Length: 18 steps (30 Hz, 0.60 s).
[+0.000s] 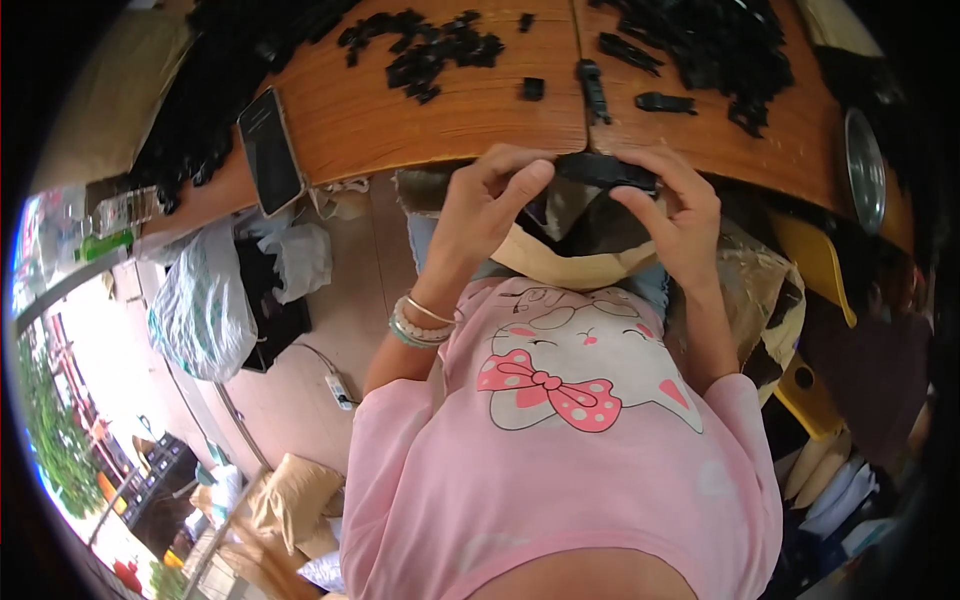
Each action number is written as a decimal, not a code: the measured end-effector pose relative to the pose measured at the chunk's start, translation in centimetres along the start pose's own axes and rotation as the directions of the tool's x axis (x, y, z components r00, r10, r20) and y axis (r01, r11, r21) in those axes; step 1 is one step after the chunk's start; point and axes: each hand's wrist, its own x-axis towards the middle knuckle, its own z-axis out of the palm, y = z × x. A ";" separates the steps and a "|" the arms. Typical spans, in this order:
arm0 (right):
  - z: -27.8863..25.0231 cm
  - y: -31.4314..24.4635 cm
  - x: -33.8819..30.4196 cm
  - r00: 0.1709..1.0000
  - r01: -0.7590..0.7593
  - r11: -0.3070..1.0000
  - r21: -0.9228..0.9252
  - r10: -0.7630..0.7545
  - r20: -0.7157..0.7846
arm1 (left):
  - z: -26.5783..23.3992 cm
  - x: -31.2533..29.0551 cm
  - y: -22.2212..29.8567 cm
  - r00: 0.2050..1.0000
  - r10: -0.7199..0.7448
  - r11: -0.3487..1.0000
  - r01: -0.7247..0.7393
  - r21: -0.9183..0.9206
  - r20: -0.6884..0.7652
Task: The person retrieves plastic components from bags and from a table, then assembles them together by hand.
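Observation:
Both my hands are at the table's front edge, holding a long black plastic part [600, 171] between them. My right hand [685, 212] grips its right end, thumb below and fingers above. The fingers of my left hand [492, 200] are pinched at its left end. The part's exact kind does not show. Beneath the hands, an open bag with a folded tan rim [575, 268] rests on my lap; its inside is dark. On the table nearby lie black plastic pieces: a long clip-like one [592, 90], another [665, 103] to its right, and a small square one [532, 89].
The wooden table [480, 125] carries a pile of small black parts [430, 50], larger heaps at both far sides, a phone [270, 150] on the left edge and a round glass dish [864, 170] at right. Plastic bags [205, 305] hang left; a yellow chair [815, 400] stands right.

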 end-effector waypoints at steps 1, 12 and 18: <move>-0.1 0.0 -0.2 1.000 -0.005 1.000 -0.008 0.005 -0.024 | 0.9 0.1 0.2 0.979 -0.159 0.973 0.177 -0.148 0.130; -2.5 2.7 -3.1 1.000 0.022 0.965 -0.260 -0.016 0.025 | 2.7 3.3 -0.6 0.951 -0.083 0.956 -0.009 0.294 0.297; -4.4 3.8 0.6 0.999 -0.042 0.937 -0.346 0.031 -0.035 | 3.7 9.2 -0.5 0.781 0.527 0.370 -0.566 0.737 0.335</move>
